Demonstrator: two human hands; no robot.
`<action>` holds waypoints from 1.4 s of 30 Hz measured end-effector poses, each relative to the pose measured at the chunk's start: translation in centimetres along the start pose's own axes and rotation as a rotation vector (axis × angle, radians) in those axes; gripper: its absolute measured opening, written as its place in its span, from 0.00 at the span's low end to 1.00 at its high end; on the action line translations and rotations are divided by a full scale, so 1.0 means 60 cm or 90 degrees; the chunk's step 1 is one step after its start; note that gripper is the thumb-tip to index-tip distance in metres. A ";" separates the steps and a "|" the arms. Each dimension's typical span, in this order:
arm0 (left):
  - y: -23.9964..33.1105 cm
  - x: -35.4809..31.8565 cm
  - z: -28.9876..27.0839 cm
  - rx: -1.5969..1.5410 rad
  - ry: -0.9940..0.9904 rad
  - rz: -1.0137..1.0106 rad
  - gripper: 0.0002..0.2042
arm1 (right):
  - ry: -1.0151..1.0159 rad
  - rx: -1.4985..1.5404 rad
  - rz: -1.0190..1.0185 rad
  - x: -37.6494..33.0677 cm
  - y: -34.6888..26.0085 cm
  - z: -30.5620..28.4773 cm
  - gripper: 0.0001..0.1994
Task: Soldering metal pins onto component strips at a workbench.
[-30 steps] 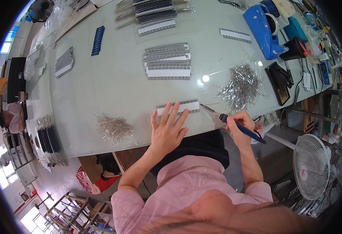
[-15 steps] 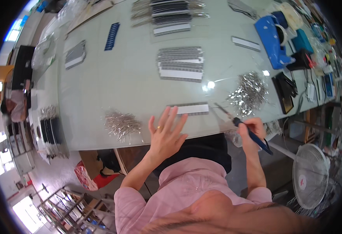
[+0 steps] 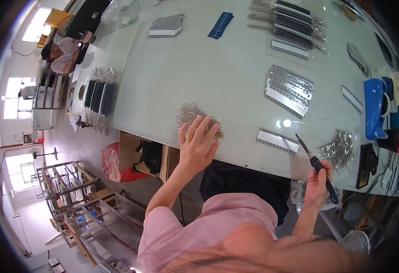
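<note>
A person in a pink top sits at a long, pale, glossy surface [image 3: 199, 77], seen from above through a fisheye lens that bends its edges. The left hand [image 3: 198, 144] is spread wide, fingers fanned and holding nothing, hovering over or lightly touching a loose pile of thin silvery metal ribbons [image 3: 198, 117] near the front edge. The right hand [image 3: 318, 183] is closed in a firm grip round the dark blue handle of a soldering iron [image 3: 316, 164], its slim metal tip pointing up and away toward a narrow white strip of solar cell [image 3: 277, 139] that lies flat between the two hands, apart from both.

The step in hand looks like fetching a ribbon from the pile (a judgement from the reaching hand). Picking one out would call for pinching a single fine strand clear of the tangle, while the iron stays clear of the strip.

Farther back lie a fanned stack of similar grey-and-white strips [image 3: 289, 87], a second glinting heap of ribbons [image 3: 338, 149] at the right, and a blue plastic holder [image 3: 373, 109]. Another person sits at a far desk, upper left.
</note>
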State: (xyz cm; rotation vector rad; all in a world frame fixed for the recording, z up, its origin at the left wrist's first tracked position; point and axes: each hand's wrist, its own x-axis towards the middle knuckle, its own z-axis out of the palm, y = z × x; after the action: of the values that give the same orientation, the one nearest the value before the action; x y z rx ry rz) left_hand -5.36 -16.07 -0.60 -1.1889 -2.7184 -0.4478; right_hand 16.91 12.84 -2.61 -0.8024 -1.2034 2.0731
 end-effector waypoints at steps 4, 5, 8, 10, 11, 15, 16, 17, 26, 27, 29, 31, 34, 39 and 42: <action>0.015 0.009 0.020 0.006 -0.010 -0.019 0.21 | 0.025 0.215 0.068 -0.001 0.007 0.007 0.17; 0.020 0.009 0.028 0.001 -0.024 -0.029 0.21 | 0.024 0.211 0.067 -0.002 0.012 0.006 0.17; 0.055 0.015 0.045 -0.052 -0.054 0.005 0.25 | 0.059 0.239 0.066 -0.008 0.022 0.017 0.16; 0.071 0.015 0.049 -0.066 -0.070 0.008 0.28 | 0.024 0.249 0.040 -0.011 0.023 0.034 0.14; 0.075 0.015 0.047 -0.081 -0.070 -0.007 0.28 | 0.034 0.236 0.036 -0.011 0.019 0.044 0.11; 0.068 0.014 0.040 -0.081 -0.038 -0.028 0.29 | 0.048 0.192 0.003 -0.011 0.019 0.049 0.08; 0.064 0.014 0.043 -0.080 -0.031 -0.024 0.29 | 0.068 0.139 -0.003 -0.011 0.021 0.048 0.07; 0.062 0.015 0.049 -0.085 -0.031 -0.023 0.29 | 0.088 0.085 -0.008 -0.010 0.024 0.049 0.07; 0.072 0.003 0.045 -0.077 -0.070 -0.024 0.27 | 0.023 -0.189 -0.075 -0.022 0.012 0.109 0.08; 0.071 0.003 0.044 -0.063 -0.069 -0.022 0.27 | 0.001 -0.211 -0.093 -0.021 0.014 0.109 0.08; 0.070 0.004 0.041 -0.049 -0.069 -0.021 0.27 | -0.022 -0.234 -0.109 -0.022 0.016 0.107 0.08; 0.069 0.011 0.043 -0.103 -0.064 -0.003 0.27 | -0.037 -0.262 -0.113 -0.024 0.017 0.106 0.08; 0.061 0.019 0.050 -0.082 -0.074 0.031 0.27 | -0.063 -0.301 -0.151 -0.025 0.020 0.104 0.09; 0.075 0.023 0.063 -0.117 -0.065 0.034 0.27 | -0.123 -0.468 -0.195 -0.028 0.002 0.123 0.10; 0.081 0.022 0.065 -0.129 -0.056 0.034 0.28 | -0.134 -0.542 -0.233 -0.031 -0.001 0.140 0.10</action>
State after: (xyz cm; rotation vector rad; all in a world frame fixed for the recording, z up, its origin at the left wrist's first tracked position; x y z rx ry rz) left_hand -2.71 -10.73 -2.91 -1.3572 -2.7605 -0.6938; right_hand 11.81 7.07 1.22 -0.6403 -2.2162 1.3336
